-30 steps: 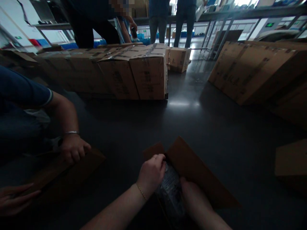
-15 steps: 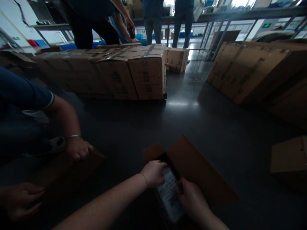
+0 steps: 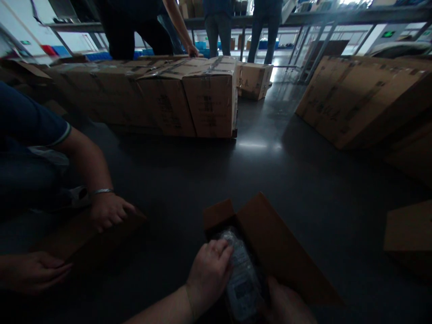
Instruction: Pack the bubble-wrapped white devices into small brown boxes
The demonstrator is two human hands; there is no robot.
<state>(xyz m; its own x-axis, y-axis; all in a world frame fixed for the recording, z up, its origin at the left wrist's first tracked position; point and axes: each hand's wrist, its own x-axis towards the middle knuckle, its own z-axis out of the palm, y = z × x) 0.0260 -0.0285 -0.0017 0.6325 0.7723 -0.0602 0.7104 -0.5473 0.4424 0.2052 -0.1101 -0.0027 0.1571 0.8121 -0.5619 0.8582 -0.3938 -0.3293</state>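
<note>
An open brown cardboard box (image 3: 276, 252) stands on the dark floor before me, its flaps folded outward. Inside lies a package wrapped in clear plastic (image 3: 241, 279), with a printed label showing through. My left hand (image 3: 211, 270) has its fingers curled on the package's left side, gripping the wrap. At the lower right, my right hand (image 3: 286, 301) reaches into the box between the package and the long flap. Shadow and the box hide its fingertips.
To my left, a co-worker's hands (image 3: 110, 211) rest on another cardboard box (image 3: 77, 238). Taped cartons (image 3: 209, 105) stand in a row ahead. Large cartons (image 3: 347, 101) and a smaller box (image 3: 408, 229) are on the right. People stand by a long table (image 3: 337, 17) behind.
My left hand has drawn back toward me along the package, uncovering its far end. My right hand has shifted down and right, deeper beside the flap. The co-worker's lower hand moved slightly right.
</note>
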